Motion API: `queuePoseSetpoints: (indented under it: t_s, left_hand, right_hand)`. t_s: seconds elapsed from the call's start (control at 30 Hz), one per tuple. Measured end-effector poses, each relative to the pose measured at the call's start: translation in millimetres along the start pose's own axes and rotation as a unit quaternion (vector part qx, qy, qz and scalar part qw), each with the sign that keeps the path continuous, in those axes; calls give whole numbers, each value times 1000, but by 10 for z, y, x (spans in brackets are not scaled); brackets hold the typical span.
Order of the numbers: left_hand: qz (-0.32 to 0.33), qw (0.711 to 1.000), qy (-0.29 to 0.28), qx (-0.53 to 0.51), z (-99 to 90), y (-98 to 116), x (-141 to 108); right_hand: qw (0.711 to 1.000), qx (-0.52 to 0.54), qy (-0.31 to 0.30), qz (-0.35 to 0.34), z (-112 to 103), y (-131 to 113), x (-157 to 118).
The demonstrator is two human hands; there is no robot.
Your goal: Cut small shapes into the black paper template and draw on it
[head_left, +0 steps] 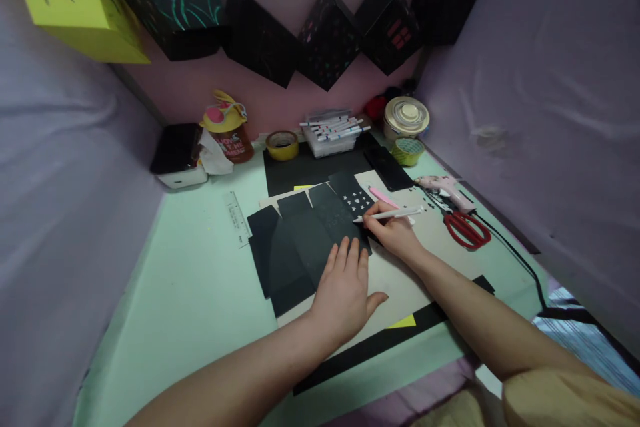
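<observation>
A black paper cutout (295, 233) with several side-by-side panels lies on a pale board in the middle of the table. Small star-shaped holes show light in its right upper flap. My left hand (345, 290) rests flat on the lower right part of the paper, fingers stretched out and thumb apart. In my right hand (393, 232) is a white pen (395, 213), pinched between thumb and fingers. Its tip points left at the black paper, just below the stars; whether it touches I cannot tell. A pink pen-like tool (383, 197) lies just beyond my right hand.
Red-handled scissors (467, 230) and a pink glue gun (445, 191) with a black cord lie at right. Behind stand a tape roll (283, 145), a box of markers (333, 137) and a phone (389, 169). A clear ruler (237, 219) lies left. Black paper boxes (330, 37) hang above.
</observation>
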State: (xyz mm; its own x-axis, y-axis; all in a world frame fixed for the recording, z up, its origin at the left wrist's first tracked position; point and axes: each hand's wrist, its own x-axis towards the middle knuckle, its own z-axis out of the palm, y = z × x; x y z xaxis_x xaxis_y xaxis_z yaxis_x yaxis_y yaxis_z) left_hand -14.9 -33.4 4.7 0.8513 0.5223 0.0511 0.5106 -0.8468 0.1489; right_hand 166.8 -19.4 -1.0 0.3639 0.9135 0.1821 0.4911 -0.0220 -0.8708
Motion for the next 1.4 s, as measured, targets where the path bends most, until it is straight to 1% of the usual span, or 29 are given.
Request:
queuePoseSetpoints:
  t_s: [0.23, 0.43, 0.67, 1.07, 1.4]
  left_hand:
    - [-2, 1000, 5, 3, -3, 7, -4]
    - [2, 1000, 14, 6, 8, 4, -2]
    - [-1, 1000, 2, -1, -22, 3, -5]
    - [0, 1000, 2, -15, 1, -16, -17]
    - [3, 999, 29, -29, 10, -20, -20]
  right_hand:
    - [1000, -16, -2, 1, -8, -9, 0]
    - [1000, -10, -26, 12, -3, -6, -21]
    - [1000, 14, -4, 6, -11, -5, -29]
    - [1000, -1, -20, 9, -39, -41, -64]
    - [999, -19, -39, 21, -46, -54, -65]
